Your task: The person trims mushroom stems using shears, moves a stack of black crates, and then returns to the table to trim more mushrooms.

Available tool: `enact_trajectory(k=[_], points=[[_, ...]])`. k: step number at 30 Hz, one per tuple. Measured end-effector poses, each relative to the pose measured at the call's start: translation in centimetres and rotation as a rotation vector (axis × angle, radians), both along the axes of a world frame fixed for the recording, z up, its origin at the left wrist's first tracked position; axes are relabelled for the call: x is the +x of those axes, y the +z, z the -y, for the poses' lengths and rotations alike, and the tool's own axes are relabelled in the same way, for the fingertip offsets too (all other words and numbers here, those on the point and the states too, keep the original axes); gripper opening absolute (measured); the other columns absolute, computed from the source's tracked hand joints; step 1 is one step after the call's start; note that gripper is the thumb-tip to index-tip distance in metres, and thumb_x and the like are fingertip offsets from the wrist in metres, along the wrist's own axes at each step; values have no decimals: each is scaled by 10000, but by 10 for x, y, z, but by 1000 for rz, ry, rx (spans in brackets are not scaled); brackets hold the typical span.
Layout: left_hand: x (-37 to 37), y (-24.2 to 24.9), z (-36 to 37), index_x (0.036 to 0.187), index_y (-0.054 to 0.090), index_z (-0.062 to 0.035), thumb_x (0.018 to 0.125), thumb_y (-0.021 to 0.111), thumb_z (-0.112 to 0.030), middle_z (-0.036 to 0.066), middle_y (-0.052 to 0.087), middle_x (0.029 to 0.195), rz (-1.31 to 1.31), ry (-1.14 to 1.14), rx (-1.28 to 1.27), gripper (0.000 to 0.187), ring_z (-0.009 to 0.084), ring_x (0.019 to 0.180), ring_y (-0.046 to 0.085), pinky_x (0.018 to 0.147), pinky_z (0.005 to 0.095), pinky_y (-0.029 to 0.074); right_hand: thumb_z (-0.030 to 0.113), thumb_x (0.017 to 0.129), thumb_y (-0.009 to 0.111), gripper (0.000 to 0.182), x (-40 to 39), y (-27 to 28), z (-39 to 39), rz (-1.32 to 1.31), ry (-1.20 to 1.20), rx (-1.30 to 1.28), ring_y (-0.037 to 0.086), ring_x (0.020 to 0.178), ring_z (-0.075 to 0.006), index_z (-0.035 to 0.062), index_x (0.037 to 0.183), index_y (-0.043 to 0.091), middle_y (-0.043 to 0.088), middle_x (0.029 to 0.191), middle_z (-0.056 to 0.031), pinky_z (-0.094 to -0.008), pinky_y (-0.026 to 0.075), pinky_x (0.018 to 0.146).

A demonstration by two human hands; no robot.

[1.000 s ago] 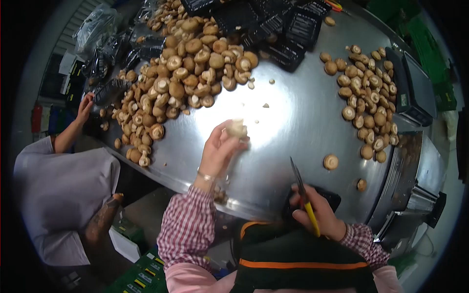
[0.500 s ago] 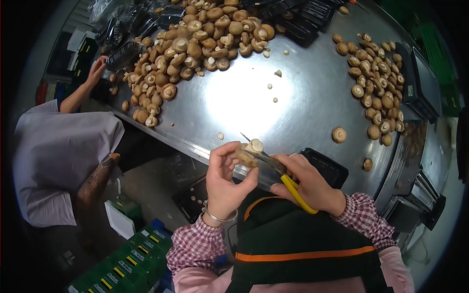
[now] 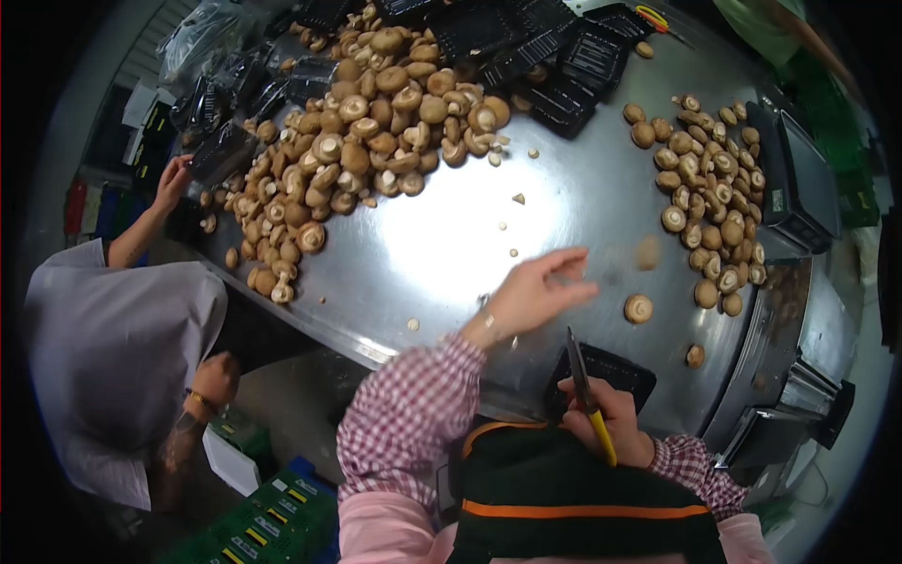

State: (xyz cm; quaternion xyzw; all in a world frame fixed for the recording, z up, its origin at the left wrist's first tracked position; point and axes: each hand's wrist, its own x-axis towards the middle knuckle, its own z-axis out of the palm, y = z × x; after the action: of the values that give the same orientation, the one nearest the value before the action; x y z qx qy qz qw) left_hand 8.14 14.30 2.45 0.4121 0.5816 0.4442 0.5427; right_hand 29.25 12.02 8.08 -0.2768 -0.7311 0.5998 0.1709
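My left hand [image 3: 537, 293] reaches out over the metal table with its fingers apart and nothing in them. Just beyond its fingertips, a blurred mushroom [image 3: 647, 252] is in motion, apart from the hand. Below that lies another mushroom [image 3: 638, 308], brown cap with its pale underside up. Close to my apron, my right hand [image 3: 615, 423] grips scissors [image 3: 584, 383] with yellow handles, blades pointing up and away from me. A black tray [image 3: 631, 374] sits behind the right hand, partly covered by it.
A large mushroom pile [image 3: 352, 141] covers the far left of the table [image 3: 366, 273]; a smaller mushroom group [image 3: 719, 188] lies right, beside a black scale [image 3: 803, 179]. Black trays [image 3: 564, 75] and other scissors [image 3: 653, 17] are at the back. A person in grey [image 3: 132, 348] works at left.
My left hand has let go of the trimmed mushroom and swung out to the right over the table. The right hand with the scissors has lowered slightly toward me. My view has shifted.
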Motion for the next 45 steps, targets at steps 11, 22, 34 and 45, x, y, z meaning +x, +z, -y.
enact_trajectory(k=[11,22,34,45], points=[[-144,-81,-111,1177,496,24,827,631,-228,173,535,1095,-818,776,-55,453,331,980,533,843,388,446,30,770,694,374,-7,-15,-24,78,-128,-146,573,648,-88,5,1118,559,584,760,-59,-218,456,605],[-60,13,53,1274,421,-2,929,520,-199,79,568,1038,803,501,-28,410,131,842,570,741,257,520,41,778,689,357,-5,-15,-13,65,-50,-155,524,571,-81,-4,1110,565,571,749,-56,-205,435,535],[-51,-69,-58,1167,479,19,789,655,-129,203,560,1035,-729,592,161,442,313,896,568,784,350,479,59,770,711,410,14,7,1,-12,-14,-11,582,640,-80,-40,1133,549,603,727,-67,-208,464,578],[-111,-66,-53,1279,399,27,801,680,-134,192,470,1215,-150,607,18,577,314,1067,538,896,353,457,19,761,701,404,-8,-3,-24,88,-93,-63,579,617,-88,-33,1132,549,589,687,-59,-210,454,580]])
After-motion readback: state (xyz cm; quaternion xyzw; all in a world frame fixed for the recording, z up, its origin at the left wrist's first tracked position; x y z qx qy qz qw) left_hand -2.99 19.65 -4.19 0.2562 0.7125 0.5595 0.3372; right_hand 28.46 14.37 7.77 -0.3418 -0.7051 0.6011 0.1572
